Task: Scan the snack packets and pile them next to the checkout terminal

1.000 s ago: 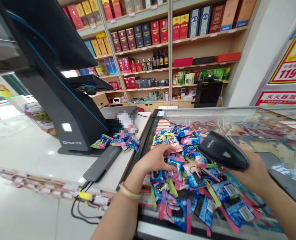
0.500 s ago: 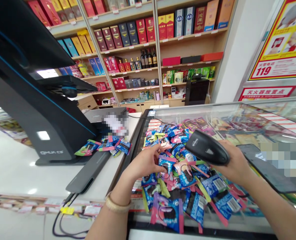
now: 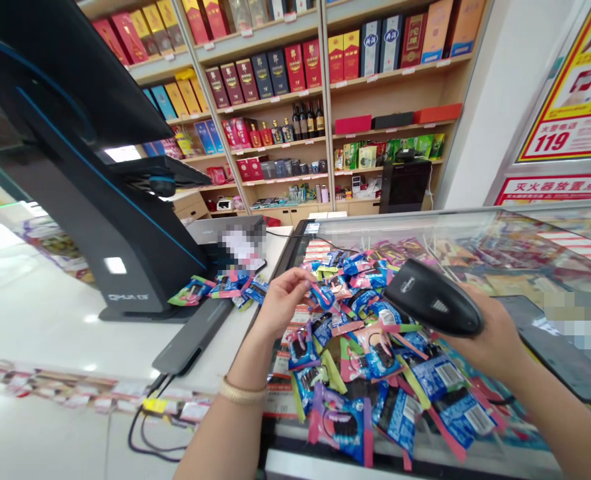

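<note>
My left hand (image 3: pixel 286 298) pinches a small blue-and-pink snack packet (image 3: pixel 322 295) by its edge, just above the left side of a pile. In my right hand (image 3: pixel 498 333) is a black barcode scanner (image 3: pixel 432 297), its head pointing left over the packets. The heap of similar snack packets (image 3: pixel 378 350), in blue, pink, green and purple wrappers, spreads across the glass counter top (image 3: pixel 455 230). Several more packets (image 3: pixel 230 285) lie to the left, by the base of the black terminal.
A large black point-of-sale terminal (image 3: pixel 140 267) stands on the white counter (image 3: pixel 50 320) at left. A long grey device (image 3: pixel 195 340) with cables (image 3: pixel 145 433) lies before it. A dark flat phone-like slab (image 3: pixel 550 347) is at right. Shelves (image 3: pixel 275 100) of boxes and bottles stand behind.
My left hand has lifted a packet from the pile and moved up and left with it. The scanner stays in my right hand over the heap. The view has shifted a little.
</note>
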`<state>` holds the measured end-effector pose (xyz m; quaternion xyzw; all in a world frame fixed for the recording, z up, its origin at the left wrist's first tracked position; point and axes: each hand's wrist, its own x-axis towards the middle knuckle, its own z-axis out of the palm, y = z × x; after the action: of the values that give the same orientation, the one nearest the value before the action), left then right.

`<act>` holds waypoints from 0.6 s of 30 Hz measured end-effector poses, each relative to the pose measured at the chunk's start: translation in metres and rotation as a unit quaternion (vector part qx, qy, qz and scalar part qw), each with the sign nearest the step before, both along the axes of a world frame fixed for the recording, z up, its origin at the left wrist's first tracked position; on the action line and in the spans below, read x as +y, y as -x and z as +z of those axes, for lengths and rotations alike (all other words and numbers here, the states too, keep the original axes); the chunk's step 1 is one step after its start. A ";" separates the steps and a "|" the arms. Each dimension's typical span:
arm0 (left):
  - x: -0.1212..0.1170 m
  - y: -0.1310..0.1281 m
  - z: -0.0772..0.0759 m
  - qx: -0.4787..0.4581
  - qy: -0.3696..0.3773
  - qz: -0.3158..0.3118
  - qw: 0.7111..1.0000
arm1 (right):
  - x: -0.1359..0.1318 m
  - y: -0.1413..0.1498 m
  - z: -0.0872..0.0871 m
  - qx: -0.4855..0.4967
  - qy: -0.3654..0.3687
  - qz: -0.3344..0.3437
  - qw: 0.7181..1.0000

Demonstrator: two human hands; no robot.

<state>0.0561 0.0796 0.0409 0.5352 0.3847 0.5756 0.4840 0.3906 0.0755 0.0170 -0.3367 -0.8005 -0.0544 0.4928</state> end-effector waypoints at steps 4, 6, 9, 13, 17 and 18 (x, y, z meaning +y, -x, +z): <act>0.001 -0.005 0.002 -0.220 0.016 -0.001 0.975 | -0.003 -0.002 0.002 -0.003 0.004 0.017 1.000; 0.001 -0.009 0.004 -0.275 0.047 -0.017 0.960 | -0.005 0.000 0.005 -0.018 0.004 0.044 0.999; 0.001 -0.015 0.007 -0.330 0.099 -0.040 0.938 | -0.009 0.005 0.009 -0.048 0.010 0.089 0.995; 0.004 -0.020 0.006 -0.351 0.151 -0.065 0.922 | -0.014 0.013 0.015 -0.081 0.022 0.133 0.987; 0.009 -0.021 0.000 -0.341 0.176 -0.080 0.920 | -0.019 0.018 0.017 -0.104 0.052 0.162 0.980; 0.010 -0.021 -0.002 -0.336 0.176 -0.083 0.921 | -0.020 0.018 0.017 -0.107 0.057 0.165 0.979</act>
<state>0.0772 0.0893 0.0392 0.2461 0.2487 0.6024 0.7175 0.3727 0.0555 0.0342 -0.2199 -0.8949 0.0370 0.3866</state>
